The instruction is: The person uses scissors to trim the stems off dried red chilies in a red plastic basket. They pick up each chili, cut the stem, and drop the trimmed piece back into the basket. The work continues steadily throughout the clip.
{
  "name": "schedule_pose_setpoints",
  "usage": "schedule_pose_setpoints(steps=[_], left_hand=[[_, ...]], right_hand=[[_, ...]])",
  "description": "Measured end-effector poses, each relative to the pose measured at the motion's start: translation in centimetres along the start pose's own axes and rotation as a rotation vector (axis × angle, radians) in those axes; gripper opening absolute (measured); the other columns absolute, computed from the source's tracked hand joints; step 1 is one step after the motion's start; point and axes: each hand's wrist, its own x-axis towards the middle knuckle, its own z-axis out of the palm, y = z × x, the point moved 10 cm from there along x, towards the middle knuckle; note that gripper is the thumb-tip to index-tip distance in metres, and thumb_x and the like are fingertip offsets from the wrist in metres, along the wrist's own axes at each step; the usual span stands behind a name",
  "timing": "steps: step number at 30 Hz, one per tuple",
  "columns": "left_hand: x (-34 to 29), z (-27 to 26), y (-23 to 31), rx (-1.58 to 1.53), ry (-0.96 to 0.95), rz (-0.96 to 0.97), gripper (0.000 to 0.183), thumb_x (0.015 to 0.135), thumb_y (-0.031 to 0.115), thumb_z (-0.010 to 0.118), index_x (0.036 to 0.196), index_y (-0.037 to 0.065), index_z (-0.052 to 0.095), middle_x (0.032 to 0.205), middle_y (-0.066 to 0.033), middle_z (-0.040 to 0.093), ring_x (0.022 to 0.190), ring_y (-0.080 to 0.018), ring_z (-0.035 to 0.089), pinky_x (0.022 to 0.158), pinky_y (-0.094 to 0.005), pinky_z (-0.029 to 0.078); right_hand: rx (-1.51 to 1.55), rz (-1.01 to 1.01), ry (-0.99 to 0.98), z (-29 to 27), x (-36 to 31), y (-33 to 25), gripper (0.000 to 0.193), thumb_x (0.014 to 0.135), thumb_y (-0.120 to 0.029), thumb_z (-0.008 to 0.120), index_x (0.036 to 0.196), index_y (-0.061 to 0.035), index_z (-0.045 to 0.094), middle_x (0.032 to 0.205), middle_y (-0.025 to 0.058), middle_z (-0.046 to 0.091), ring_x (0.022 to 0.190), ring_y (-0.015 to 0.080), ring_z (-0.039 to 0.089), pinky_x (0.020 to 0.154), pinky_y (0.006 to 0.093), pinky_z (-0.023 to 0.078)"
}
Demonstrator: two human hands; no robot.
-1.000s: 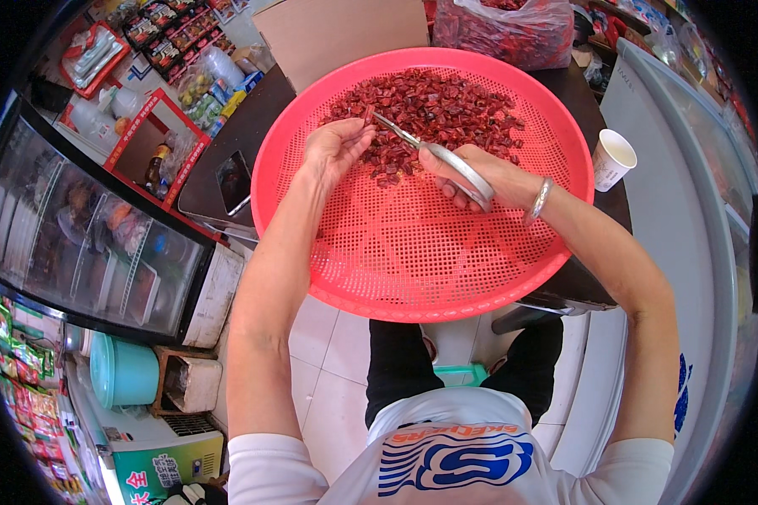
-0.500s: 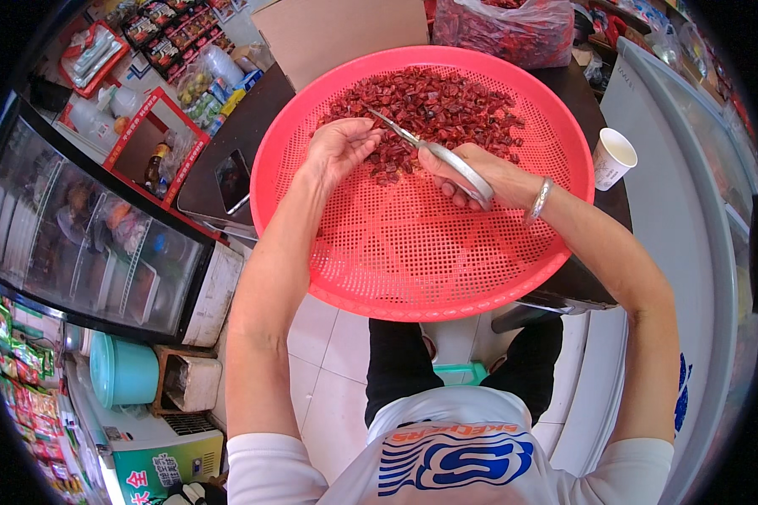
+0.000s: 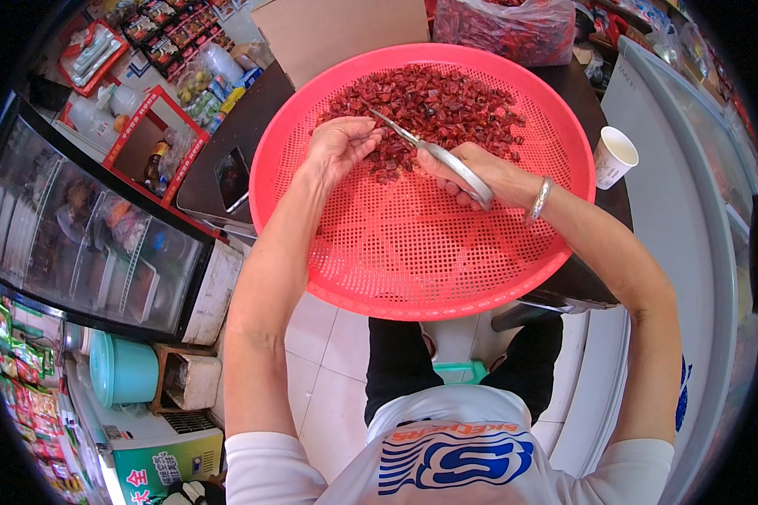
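A large round red plastic sieve tray (image 3: 429,295) lies in front of me, its far half covered with cut pieces of dried red chili (image 3: 438,105). Over its left part, my left hand (image 3: 342,145) is closed in a pinch. Whatever is between those fingertips is too small and too hidden to make out. My right hand (image 3: 472,172), with a bracelet at the wrist, grips metal scissors (image 3: 467,174) by the handles. Their blades point up and left, passing close by the left fingertips, above the chili pieces.
The sieve rests on a dark table (image 3: 611,202). A paper cup (image 3: 615,157) stands right of it, a phone (image 3: 232,179) lies left. Behind are a cardboard box (image 3: 341,38) and a clear bag of dried red chilies (image 3: 505,34). A glass-front cooler (image 3: 93,227) flanks the left.
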Motion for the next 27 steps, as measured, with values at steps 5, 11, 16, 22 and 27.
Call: schedule_pose_setpoints(steps=[5, 11, 16, 22, 27], left_hand=[[-0.2, 0.2, -0.1, 0.056, -0.008, 0.002, 0.014, 0.084, 0.0, 0.058, 0.097, -0.007, 0.058, 0.086, -0.0164, 0.065, 0.071, -0.0189, 0.065, 0.06, -0.0244, 0.057], [-0.2, 0.0, -0.3, 0.087, 0.002, -0.009, 0.015, 0.084, 0.0, 0.057, 0.097, -0.008, 0.058, 0.086, -0.0162, 0.065, 0.071, -0.0189, 0.065, 0.062, -0.0246, 0.057], [0.1, 0.0, -0.7, 0.046, 0.021, -0.029, 0.01, 0.081, -0.005, 0.058, 0.09, -0.009, 0.058, 0.079, -0.0155, 0.064, 0.067, -0.0203, 0.065, 0.058, -0.026, 0.058], [0.4, -0.8, -1.2, 0.089, 0.044, -0.068, 0.009, 0.081, -0.004, 0.058, 0.089, -0.009, 0.059, 0.08, -0.016, 0.064, 0.068, -0.0211, 0.065, 0.058, -0.0256, 0.058], [-0.3, -0.6, -0.4, 0.171, 0.073, -0.049, 0.011, 0.082, -0.001, 0.059, 0.089, -0.009, 0.059, 0.079, -0.0167, 0.063, 0.069, -0.0225, 0.065, 0.059, -0.028, 0.058]], right_hand=[[-0.039, 0.001, 0.005, 0.0, -0.3, -0.2, 0.062, 0.08, -0.067, 0.052, 0.051, -0.0137, 0.043, 0.041, -0.0014, 0.039, 0.031, 0.007, 0.039, 0.03, 0.0204, 0.029], [-0.092, 0.05, 0.036, -0.2, 0.0, 0.3, 0.061, 0.082, -0.063, 0.053, 0.051, -0.0114, 0.045, 0.039, 0.0001, 0.04, 0.029, 0.0094, 0.04, 0.028, 0.0219, 0.03], [-0.109, 0.04, 0.025, 0.0, -0.2, 0.1, 0.062, 0.083, -0.063, 0.053, 0.05, -0.0107, 0.045, 0.039, 0.0008, 0.04, 0.029, 0.0102, 0.04, 0.029, 0.023, 0.03], [-0.119, 0.011, 0.014, 0.3, 0.2, 0.4, 0.061, 0.084, -0.061, 0.053, 0.05, -0.0105, 0.045, 0.04, 0.0007, 0.04, 0.031, 0.0098, 0.041, 0.03, 0.0238, 0.031], [-0.06, 0.018, 0.0, 0.4, 0.1, 0.4, 0.06, 0.083, -0.06, 0.055, 0.05, -0.0109, 0.045, 0.041, 0.0004, 0.041, 0.031, 0.0095, 0.04, 0.03, 0.0235, 0.031]])
